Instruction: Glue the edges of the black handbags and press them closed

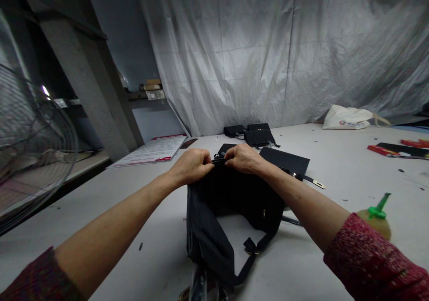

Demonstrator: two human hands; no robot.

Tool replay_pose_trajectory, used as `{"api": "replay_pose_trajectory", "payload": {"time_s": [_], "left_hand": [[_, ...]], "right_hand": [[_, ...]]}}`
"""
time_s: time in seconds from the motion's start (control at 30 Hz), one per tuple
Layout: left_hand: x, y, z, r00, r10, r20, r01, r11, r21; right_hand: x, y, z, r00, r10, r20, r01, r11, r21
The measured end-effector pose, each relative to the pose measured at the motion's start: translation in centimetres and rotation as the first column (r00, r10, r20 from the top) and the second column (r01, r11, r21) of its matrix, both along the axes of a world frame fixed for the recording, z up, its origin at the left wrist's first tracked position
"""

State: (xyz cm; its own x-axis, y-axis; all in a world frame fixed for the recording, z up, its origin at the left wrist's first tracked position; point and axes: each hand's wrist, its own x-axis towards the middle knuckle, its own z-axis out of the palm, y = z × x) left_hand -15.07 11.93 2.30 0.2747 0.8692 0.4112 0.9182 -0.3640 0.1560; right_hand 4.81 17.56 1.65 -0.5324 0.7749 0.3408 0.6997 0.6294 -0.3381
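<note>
A black bag piece point(241, 191) stands on the white table in front of me, its opening facing me and a strap with a small buckle curving along the bottom. My left hand point(192, 164) pinches its upper edge with thumb and fingers. Close beside it, my right hand point(244, 158) pinches the same edge a little to the right. Between the two hands a short stretch of the dark edge shows. Behind my right forearm lies a flat black panel point(284, 160) with a strap tab point(318, 184) that ends in gold metal.
Black bags point(258, 135) lie farther back near a silver sheet curtain point(228, 59). A glue bottle point(375, 220) with a green nozzle stands at right. A white cloth bag point(348, 117) and red packets point(384, 150) are beyond it. A printed board point(150, 151) and a fan point(33, 149) are at left.
</note>
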Motion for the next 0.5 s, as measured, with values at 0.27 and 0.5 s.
{"api": "replay_pose_trajectory", "payload": {"time_s": [0.27, 0.5], "left_hand": [[-0.02, -0.28, 0.18, 1.000, -0.017, 0.023, 0.018, 0.999, -0.029], [0.00, -0.45, 0.14, 0.999, -0.042, 0.031, 0.043, 0.999, -0.033]], "right_hand": [[-0.08, -0.20, 0.01, 1.000, 0.012, -0.006, -0.012, 1.000, 0.004], [-0.48, 0.54, 0.49, 0.991, 0.134, -0.017, -0.135, 0.988, -0.071]]}}
